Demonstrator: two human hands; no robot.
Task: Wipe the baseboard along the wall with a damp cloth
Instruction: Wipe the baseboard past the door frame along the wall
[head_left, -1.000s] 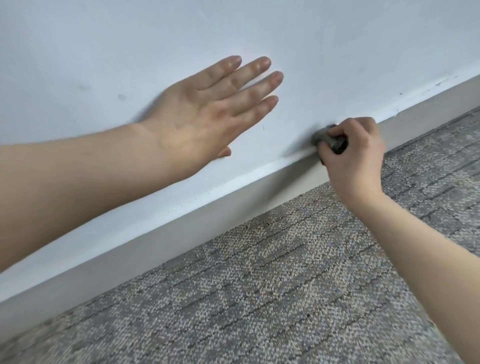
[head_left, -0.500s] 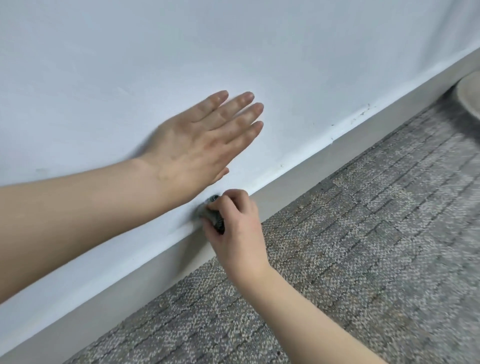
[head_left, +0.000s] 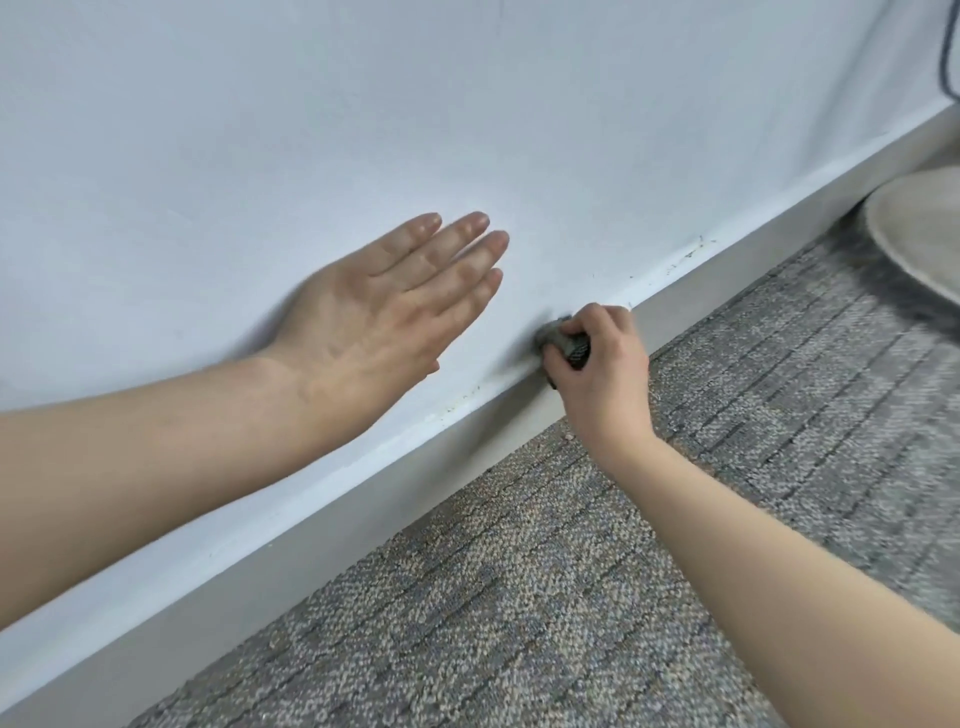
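Note:
A grey baseboard (head_left: 322, 540) runs diagonally from the lower left to the upper right, under a white wall (head_left: 311, 104). My right hand (head_left: 602, 364) grips a small bunched grey cloth (head_left: 563, 340) and holds it against the baseboard's top edge. Most of the cloth is hidden in my fingers. My left hand (head_left: 384, 312) lies flat on the wall with straight fingers, just left of the cloth. Small dark specks mark the wall right above the baseboard to the right of the cloth.
Grey patterned carpet (head_left: 519, 597) covers the floor. A round pale basin or plate (head_left: 919, 234) sits on the carpet at the right edge, close to the baseboard. A dark cable (head_left: 946, 67) hangs at the top right corner.
My right hand slid the cloth left along the baseboard to just under my left hand, then back to the right. My left hand stayed flat on the wall. The view shifted.

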